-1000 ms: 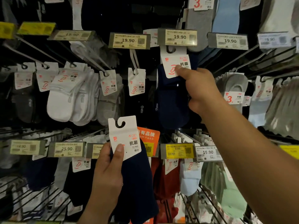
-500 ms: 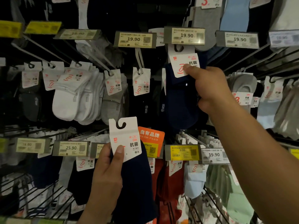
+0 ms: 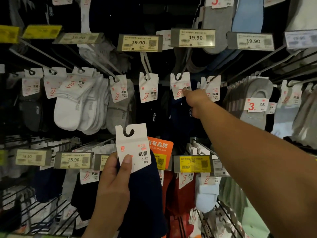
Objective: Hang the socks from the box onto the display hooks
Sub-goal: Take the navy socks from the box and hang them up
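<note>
My left hand [image 3: 113,189] grips a pack of navy socks [image 3: 145,200] low in the middle, thumb pressed on its white hanger card [image 3: 135,148], whose hook slot is free. My right hand [image 3: 197,102] reaches far in with the arm stretched out. Its fingertips pinch the white card of a second navy sock pack [image 3: 178,85]. That pack hangs well back on a metal display hook [image 3: 184,66] under a 19.90 price tag [image 3: 193,38]. Its dark socks barely show against the dark wall.
Neighbouring hooks carry white socks [image 3: 75,107], grey socks [image 3: 120,114], a black pack [image 3: 148,90] and grey no-show socks [image 3: 257,100]. An orange sign [image 3: 159,146] and price tags front the lower row, which holds red socks [image 3: 181,194] and light blue socks [image 3: 205,194].
My right hand has slid the hung navy pack from the hook's front end, under the price tag, back along the hook. My left hand has kept still with its pack.
</note>
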The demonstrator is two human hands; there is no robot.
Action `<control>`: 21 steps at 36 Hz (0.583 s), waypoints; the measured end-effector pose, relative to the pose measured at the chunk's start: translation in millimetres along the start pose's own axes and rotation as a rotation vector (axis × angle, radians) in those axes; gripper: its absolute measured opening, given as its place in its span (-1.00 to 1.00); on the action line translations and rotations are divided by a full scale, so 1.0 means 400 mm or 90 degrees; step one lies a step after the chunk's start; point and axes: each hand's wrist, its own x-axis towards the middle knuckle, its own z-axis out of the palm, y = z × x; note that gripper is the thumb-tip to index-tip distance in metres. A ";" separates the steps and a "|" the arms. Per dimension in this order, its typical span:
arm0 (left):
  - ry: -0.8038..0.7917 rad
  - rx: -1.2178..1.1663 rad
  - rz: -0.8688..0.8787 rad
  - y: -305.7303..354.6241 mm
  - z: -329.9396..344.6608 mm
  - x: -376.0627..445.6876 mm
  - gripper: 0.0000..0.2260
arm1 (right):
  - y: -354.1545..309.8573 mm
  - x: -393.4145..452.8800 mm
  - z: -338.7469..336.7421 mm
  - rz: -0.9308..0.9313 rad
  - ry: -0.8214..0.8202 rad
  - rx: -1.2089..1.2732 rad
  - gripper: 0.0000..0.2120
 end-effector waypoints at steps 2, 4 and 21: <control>0.000 0.003 -0.003 0.003 0.001 0.002 -0.81 | 0.037 0.070 0.008 0.009 0.002 -0.007 -0.40; -0.005 0.008 0.008 0.007 0.003 0.003 -0.80 | 0.049 0.067 0.015 0.019 0.009 0.019 -0.34; -0.142 0.023 0.008 0.059 0.170 0.082 -0.85 | 0.124 -0.484 -0.013 -0.205 -0.022 -0.035 -0.65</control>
